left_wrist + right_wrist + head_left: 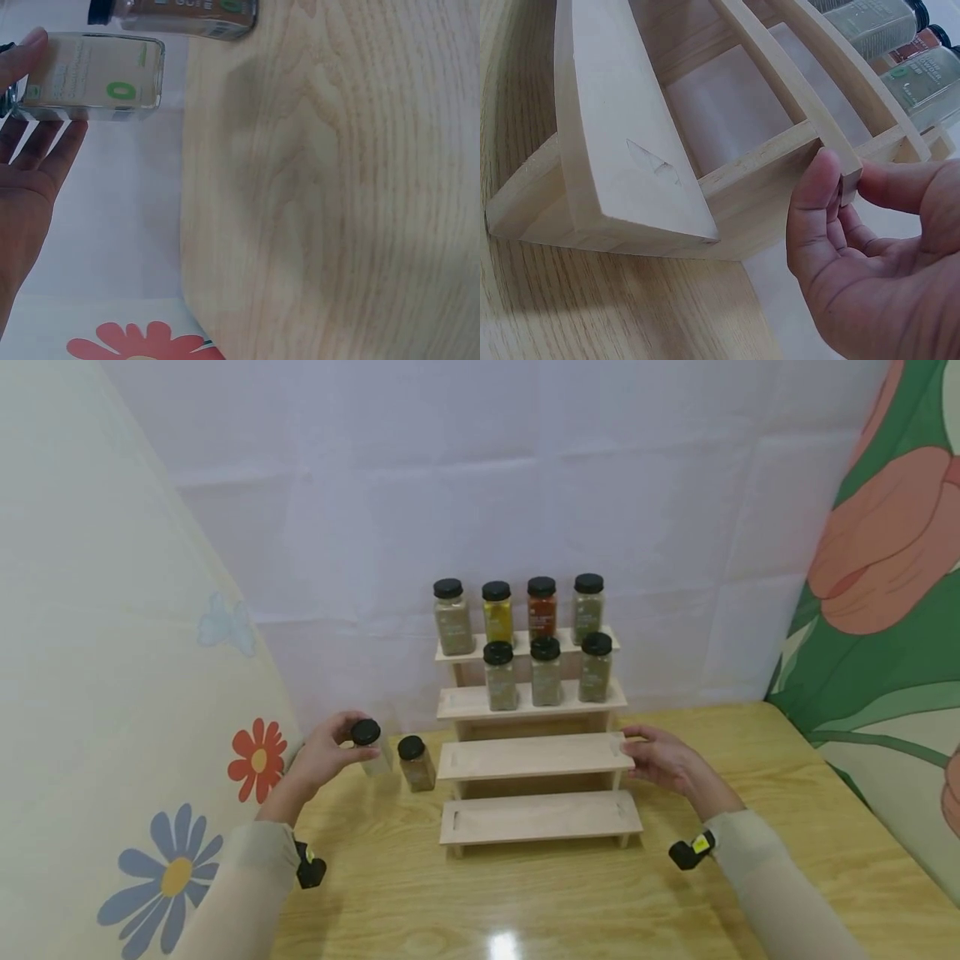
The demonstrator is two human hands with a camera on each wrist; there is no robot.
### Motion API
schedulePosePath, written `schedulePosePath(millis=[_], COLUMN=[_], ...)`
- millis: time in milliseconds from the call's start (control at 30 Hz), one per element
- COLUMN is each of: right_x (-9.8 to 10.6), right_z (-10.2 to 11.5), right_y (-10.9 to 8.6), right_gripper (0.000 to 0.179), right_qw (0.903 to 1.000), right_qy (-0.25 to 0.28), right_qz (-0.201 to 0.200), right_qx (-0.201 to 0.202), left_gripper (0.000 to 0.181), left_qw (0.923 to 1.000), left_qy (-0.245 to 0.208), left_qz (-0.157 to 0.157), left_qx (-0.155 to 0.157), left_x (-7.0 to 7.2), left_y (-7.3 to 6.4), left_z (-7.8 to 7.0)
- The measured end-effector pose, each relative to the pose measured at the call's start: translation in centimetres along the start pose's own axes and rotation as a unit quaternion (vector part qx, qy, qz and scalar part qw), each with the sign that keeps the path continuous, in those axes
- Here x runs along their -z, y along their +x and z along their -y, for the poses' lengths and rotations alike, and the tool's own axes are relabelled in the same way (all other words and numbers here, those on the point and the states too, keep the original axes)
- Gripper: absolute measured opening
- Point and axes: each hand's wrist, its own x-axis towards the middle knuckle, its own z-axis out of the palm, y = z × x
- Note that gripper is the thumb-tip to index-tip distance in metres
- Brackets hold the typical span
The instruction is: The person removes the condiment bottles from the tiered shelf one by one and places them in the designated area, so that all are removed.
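A square glass spice jar (378, 762) with a black lid and pale contents is in my left hand (324, 758), pinched near the lid between thumb and fingers. In the left wrist view the held jar (97, 75) shows a green mark on its label; whether its base touches the table is unclear. Beside it, toward the rack, stands a jar of brown spice (417, 768). My right hand (663, 762) grips the right end of a tier on the stepped wooden rack (536, 756); in the right wrist view its thumb and forefinger (810, 195) pinch the board's corner.
Several black-lidded jars, among them a yellow one (498, 614) and a red one (542, 610), stand on the rack's top tier. Three more, including a greenish jar (595, 675), occupy the tier below. A white cloth (375, 552) hangs behind the wooden table (390, 877).
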Motion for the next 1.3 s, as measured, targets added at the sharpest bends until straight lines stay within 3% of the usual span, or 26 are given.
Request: schedulePosePath(millis=[333, 767, 1300], right_x=[0.0, 0.0, 0.0], right_z=[0.0, 0.0, -0.1], right_y=[0.0, 0.1, 0.1], right_gripper=[0.038, 0.045, 0.047], right_qw=[1.0000, 0.9999, 0.9999], right_qy=[0.001, 0.001, 0.001], right_qz=[-0.004, -0.012, -0.012], right_qx=[-0.003, -0.008, -0.008], left_gripper=[0.063, 0.060, 0.064], left_qw=[0.9999, 1.0000, 0.9995], left_qy=[-0.001, -0.002, -0.006], left_qz=[0.002, -0.005, -0.001], left_qx=[0.015, 0.006, 0.030], left_x=[-1.1, -2.0, -2.9], left_y=[0.0, 0.2, -0.1], left_z=[1.8, 2.9, 3.8])
